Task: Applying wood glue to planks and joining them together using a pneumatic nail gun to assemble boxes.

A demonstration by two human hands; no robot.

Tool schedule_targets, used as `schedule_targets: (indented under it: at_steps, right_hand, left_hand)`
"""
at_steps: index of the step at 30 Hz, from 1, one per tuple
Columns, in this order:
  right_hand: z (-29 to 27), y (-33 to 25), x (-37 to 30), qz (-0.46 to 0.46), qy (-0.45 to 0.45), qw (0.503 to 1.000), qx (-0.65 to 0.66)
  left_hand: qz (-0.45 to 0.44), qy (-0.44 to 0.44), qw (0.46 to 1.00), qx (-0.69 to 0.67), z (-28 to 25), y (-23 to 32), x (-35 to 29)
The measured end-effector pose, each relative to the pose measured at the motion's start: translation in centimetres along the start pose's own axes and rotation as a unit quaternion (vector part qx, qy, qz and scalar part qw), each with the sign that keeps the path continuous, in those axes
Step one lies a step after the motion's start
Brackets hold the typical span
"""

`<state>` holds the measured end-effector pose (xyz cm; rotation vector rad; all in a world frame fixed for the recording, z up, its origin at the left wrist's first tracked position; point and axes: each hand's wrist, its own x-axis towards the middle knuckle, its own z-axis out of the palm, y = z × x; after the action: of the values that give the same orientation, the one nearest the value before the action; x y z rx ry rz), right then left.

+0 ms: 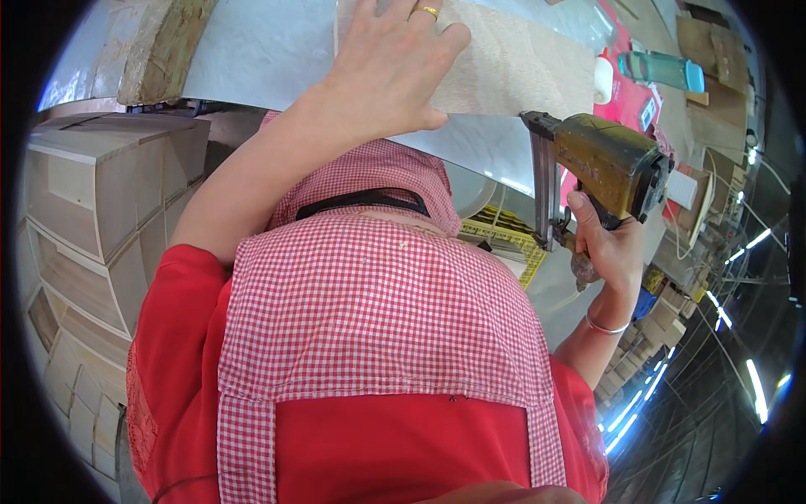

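Spotted a pneumatic nailer point(609, 164) up in the right hand point(606, 248), grip closed tight round the handle, index finger up by the trigger. Hung off the right edge of the plywood panel point(512, 71), magazine pointing down, nose not touching the wood as far as could be told. Looked like a heavy, top-heavy lump of metal, grimy and maybe a bit slick, so best held low on the handle just like that. Found the left hand point(390, 71) spread open and flat on the panel, fingers splayed, pinning it to the pale tabletop point(269, 50). Seemed a thin, light, slightly bendy sheet, likely to skate without that palm on it. Also noticed stacked wooden drawer boxes point(101, 193) on the left and a teal bottle point(663, 70) at the far right.
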<state>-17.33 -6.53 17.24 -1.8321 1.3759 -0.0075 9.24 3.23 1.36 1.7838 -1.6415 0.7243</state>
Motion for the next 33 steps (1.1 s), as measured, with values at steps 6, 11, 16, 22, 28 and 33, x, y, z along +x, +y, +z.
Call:
schedule_targets:
  at_steps: [6, 11, 16, 22, 28, 33]
  right_hand:
    - [0.2, 0.3, 0.5, -0.156, 0.010, 0.986, -0.052]
    - [0.4, -0.1, -0.5, -0.139, 0.011, 0.986, -0.091]
    - [4.3, -1.0, -2.1, -0.181, 0.003, 0.983, -0.023]
    - [7.4, -1.9, -2.4, -0.199, -0.075, 0.977, -0.023]
    - [8.6, -3.7, -3.1, -0.143, -0.091, 0.985, -0.014]
    - [9.5, -4.3, -3.4, -0.171, -0.065, 0.983, -0.031]
  left_hand:
    - [-0.077, -0.265, 0.953, -0.125, -2.7, -0.3, 2.3]
    - [-0.073, -0.155, 0.960, -0.220, -6.4, -3.7, 0.1]
    - [-0.195, -0.239, 0.882, -0.357, -6.5, -6.0, -4.7]
    - [-0.193, -0.157, 0.883, -0.397, -3.3, -5.6, -6.9]
    - [-0.177, -0.122, 0.893, -0.397, -2.8, -5.7, -6.9]
    - [-0.178, -0.107, 0.896, -0.393, -2.8, -5.6, -7.0]
